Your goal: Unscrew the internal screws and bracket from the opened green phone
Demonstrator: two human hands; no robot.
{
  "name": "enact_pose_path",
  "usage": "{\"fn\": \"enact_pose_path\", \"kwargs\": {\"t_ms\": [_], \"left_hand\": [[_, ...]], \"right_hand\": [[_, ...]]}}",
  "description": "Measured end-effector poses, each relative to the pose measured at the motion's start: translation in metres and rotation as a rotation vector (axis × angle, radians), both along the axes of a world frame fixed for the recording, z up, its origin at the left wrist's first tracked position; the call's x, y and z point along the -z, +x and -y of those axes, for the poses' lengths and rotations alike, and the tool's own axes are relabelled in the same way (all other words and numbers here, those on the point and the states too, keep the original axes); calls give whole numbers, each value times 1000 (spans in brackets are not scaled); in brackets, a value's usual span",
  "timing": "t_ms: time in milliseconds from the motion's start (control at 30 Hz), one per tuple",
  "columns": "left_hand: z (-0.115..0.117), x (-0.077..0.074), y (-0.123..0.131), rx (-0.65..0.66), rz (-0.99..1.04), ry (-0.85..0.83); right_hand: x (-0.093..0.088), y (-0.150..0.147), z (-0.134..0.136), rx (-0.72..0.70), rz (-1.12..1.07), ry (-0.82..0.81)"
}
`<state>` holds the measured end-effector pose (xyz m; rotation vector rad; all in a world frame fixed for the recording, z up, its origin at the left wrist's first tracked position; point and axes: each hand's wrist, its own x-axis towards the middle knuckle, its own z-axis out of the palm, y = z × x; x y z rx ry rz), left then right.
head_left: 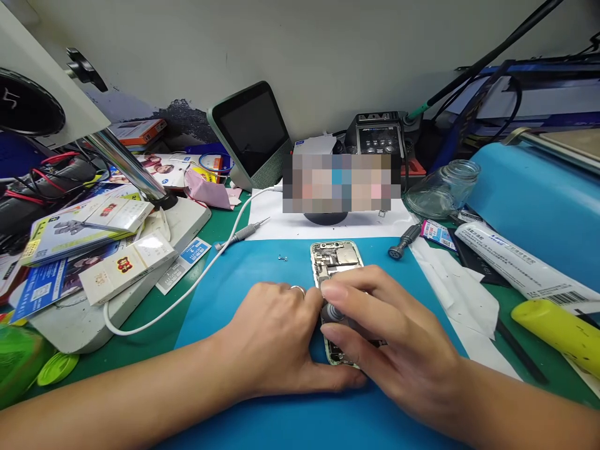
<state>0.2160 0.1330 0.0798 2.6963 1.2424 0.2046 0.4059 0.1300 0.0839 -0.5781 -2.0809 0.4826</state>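
An opened phone (336, 256) lies on the blue mat (244, 275), its inner boards showing at the far end. My left hand (276, 331), a ring on one finger, rests on the mat and grips the phone's left side. My right hand (389, 337) covers the phone's lower half, its fingers pinched round a small dark round-topped tool (334, 311) that stands on the phone. The near half of the phone is hidden under both hands.
A microscope base (117, 287) with boxes on it stands at the left. A white cable (197, 275) crosses the mat. A small screen (253, 134), a glass jar (445, 187), a screwdriver bit (403, 240), a white tube (525, 269) and a yellow object (557, 328) lie around.
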Motion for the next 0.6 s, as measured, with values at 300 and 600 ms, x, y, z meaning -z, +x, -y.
{"fn": "enact_pose_path", "kwargs": {"t_ms": [300, 600], "left_hand": [[-5, -8, -1, 38, -2, -54], [-4, -12, -3, 55, -72, -87]], "right_hand": [[3, 0, -2, -22, -16, 20], [2, 1, -1, -37, 14, 14]]}}
